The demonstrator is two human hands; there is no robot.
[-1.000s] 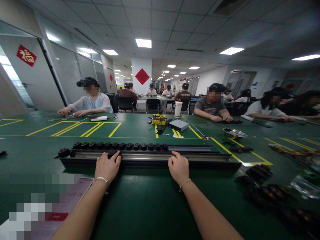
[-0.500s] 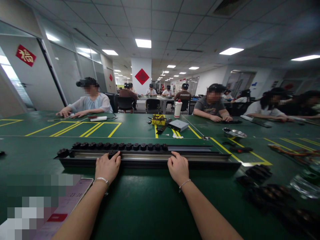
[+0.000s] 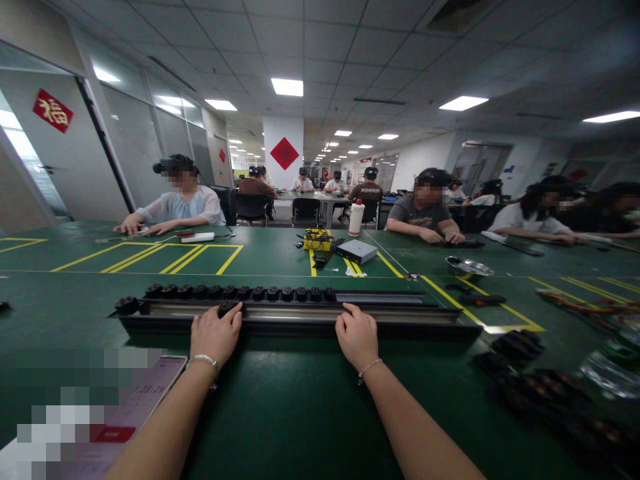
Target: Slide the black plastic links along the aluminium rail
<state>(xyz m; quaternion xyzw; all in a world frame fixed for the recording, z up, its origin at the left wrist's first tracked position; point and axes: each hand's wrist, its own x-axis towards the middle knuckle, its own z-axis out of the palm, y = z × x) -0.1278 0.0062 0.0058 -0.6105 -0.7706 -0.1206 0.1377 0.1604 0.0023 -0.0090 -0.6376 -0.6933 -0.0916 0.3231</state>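
A long black metal rail (image 3: 290, 328) with a shiny inner channel lies across the table in front of me. My left hand (image 3: 215, 333) is closed over its near edge, left of the middle. At those fingertips is a small black socket-like block (image 3: 229, 307), sitting at the channel and partly hidden by the fingers. My right hand (image 3: 357, 333) grips the rail's near wall farther right, thumb and index finger bent over the edge. Behind the channel, a row of similar black blocks (image 3: 243, 293) fills much of a second rail (image 3: 380, 298). Another block (image 3: 127, 305) rests at the left end.
A phone (image 3: 145, 407) lies near my left forearm. More dark blocks (image 3: 545, 383) and a clear plastic bottle (image 3: 613, 363) are at the right. Beyond the rails are a metal bowl (image 3: 469, 267), a grey box (image 3: 357, 251) and a white bottle (image 3: 356, 219). Co-workers sit opposite.
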